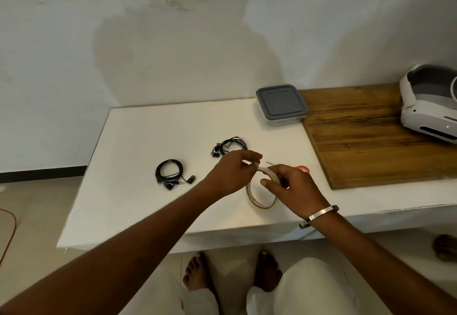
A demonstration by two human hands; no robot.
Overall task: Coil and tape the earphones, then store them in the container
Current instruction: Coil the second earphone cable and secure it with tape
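Both hands over the near right part of the white table (138,126), meeting at a roll of tape (259,201); roll held upright on edge, lifted off the surface or barely above it, cannot tell which; right hand (294,188) wrapped over the roll's upper right side, thumb pressed on the outer face, fingers curled through the ring, firmly gripping it; metal bangle (319,215) on that wrist; left hand (232,168) pinched at the roll's top edge, thumb and forefinger closed together on what looks like the loose tape end, other fingers loosely curled.

Two black earphones on the table, both already coiled: one coiled earphone (170,175) near the middle, towards the left, buds and plug lying at its near right side; a second coiled earphone (230,146) further back, just beyond the left hand, buds at its left; well apart from each other; no tape visible on either at this size.

Container (280,104) at the back edge of the table, grey lid on, touching the left end of a wooden board (366,136); scissors (300,167) with red handles mostly hidden behind the right hand; white headset (430,102) on the board's far right corner; bare feet on the floor below the near edge.
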